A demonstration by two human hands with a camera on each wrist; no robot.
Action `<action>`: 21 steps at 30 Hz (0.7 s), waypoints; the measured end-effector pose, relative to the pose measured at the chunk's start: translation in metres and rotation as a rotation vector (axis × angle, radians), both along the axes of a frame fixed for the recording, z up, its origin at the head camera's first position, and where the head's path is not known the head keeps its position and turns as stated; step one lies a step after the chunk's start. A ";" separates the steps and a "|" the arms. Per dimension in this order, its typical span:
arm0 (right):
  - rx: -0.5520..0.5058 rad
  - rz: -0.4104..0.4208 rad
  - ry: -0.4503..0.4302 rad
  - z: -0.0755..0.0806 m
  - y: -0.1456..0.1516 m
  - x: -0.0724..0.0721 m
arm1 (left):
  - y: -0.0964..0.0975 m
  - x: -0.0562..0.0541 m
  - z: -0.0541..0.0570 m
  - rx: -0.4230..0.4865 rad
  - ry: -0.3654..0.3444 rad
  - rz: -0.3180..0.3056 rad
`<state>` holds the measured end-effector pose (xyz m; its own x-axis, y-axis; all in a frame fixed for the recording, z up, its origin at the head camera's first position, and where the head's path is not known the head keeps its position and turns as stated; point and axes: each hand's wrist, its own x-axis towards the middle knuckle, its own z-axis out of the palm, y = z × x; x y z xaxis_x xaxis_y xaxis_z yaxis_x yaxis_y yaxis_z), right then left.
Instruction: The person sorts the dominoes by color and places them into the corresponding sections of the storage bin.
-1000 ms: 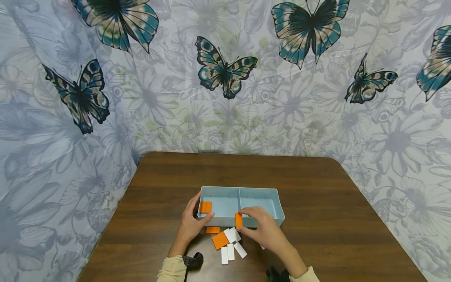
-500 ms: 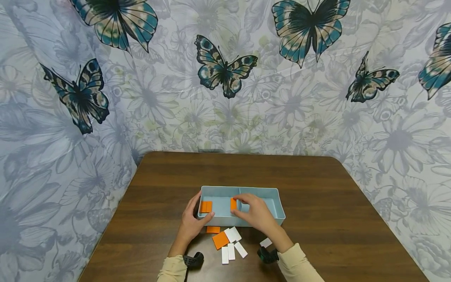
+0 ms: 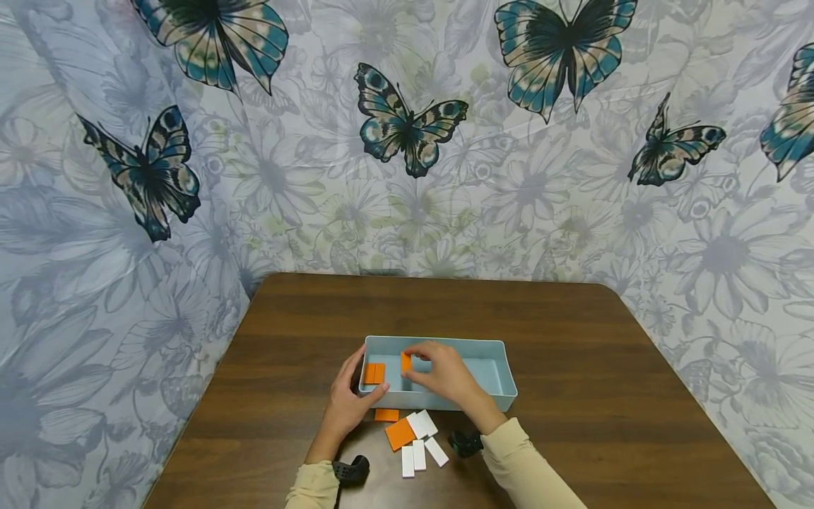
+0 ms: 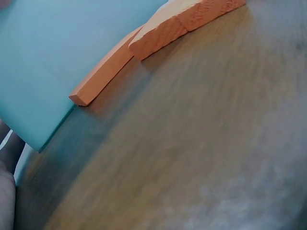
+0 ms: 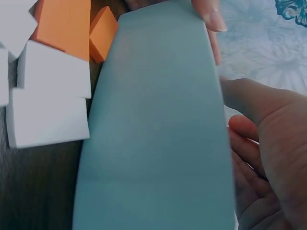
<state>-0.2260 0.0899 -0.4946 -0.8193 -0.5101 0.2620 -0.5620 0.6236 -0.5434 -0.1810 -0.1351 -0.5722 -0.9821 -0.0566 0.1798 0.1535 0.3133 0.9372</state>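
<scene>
On the brown table (image 3: 572,339), a pale blue two-compartment tray (image 3: 473,348) is steadied at its 9 o'clock end by the left hand (image 3: 346,403), fingers curled around the corner. Two orange blocks (image 3: 373,372) are lying in the left compartment. An orange block (image 3: 405,362) is pinched upright over that compartment by the right hand (image 3: 445,375). At 6 o'clock of the tray, loose orange and white blocks (image 3: 415,438) are scattered.

Brown wooden table (image 3: 572,339) – butterfly-print curtain (image 3: 407,141) behind, around it
</scene>
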 end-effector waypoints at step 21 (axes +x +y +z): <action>0.190 -0.017 -0.005 -0.006 -0.027 -0.014 | 0.001 0.000 0.002 -0.008 -0.022 0.006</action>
